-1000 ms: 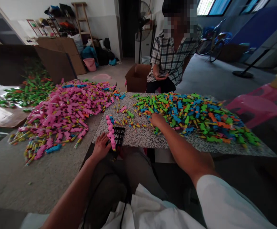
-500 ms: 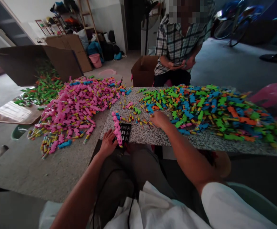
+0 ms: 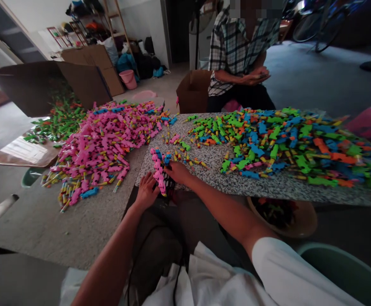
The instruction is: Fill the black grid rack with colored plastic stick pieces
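Note:
A black slotted tray (image 3: 169, 181) lies at the front edge of the speckled tabletop. Along its left side runs a row of pink toy pieces (image 3: 158, 172), with a blue one near the far end. My left hand (image 3: 147, 192) rests against the tray's left edge, fingers stretched and apart. Over the tray's far right corner, my right hand (image 3: 178, 173) is closed on a small blue toy piece (image 3: 167, 159), its fingertips close to the pink row. The right hand covers part of the tray's slots.
A large pink heap (image 3: 105, 131) of toy pieces lies left; a mixed green, blue and orange heap (image 3: 268, 140) spreads right. Loose yellow-ended pieces (image 3: 188, 160) lie beyond the tray. Across the table sits a person in a checked shirt (image 3: 236, 51). A basin (image 3: 306, 219) is below the table edge.
My right hand has moved left from the edge of the mixed heap to the tray, bringing a blue toy piece. My left hand has stayed by the tray.

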